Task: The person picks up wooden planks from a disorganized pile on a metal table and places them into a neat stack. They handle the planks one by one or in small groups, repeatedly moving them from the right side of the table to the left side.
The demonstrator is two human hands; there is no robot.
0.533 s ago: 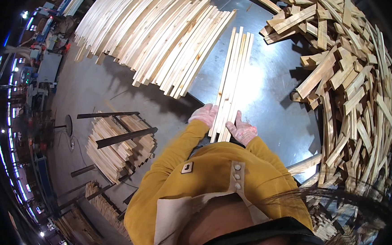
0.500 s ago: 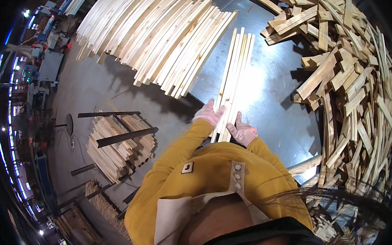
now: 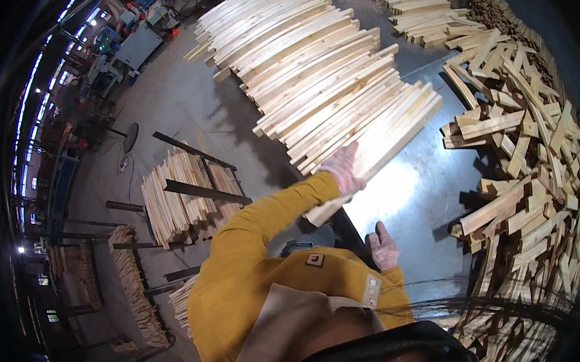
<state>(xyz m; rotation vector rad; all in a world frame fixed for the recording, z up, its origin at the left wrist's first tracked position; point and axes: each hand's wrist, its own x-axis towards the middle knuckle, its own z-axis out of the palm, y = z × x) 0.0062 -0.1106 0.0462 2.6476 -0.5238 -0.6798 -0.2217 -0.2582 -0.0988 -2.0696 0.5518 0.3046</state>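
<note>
My left hand [image 3: 344, 170], in a pale pinkish work glove, grips light wooden strips [image 3: 393, 135] by their near part, its fingers over their top and side. They lie slanted at the near end of a long row of similar strips [image 3: 323, 66], and their near ends stick out past the table's left edge. My right hand [image 3: 382, 248], gloved alike, is low over the metal tabletop [image 3: 410, 193], near my body. It holds nothing, and its fingers are apart.
A heap of short wooden offcuts [image 3: 528, 166] covers the table's right side. More stacked pieces [image 3: 418, 4] stand at the far end. On the floor to the left, dark metal racks [image 3: 207, 191] hold stacked strips [image 3: 178, 194]. Machines [image 3: 139, 44] stand at the far left.
The strips that lay apart on the tabletop between both hands are now against the row's near end, with my left hand on them. My right hand has come away from them. The view has shifted.
</note>
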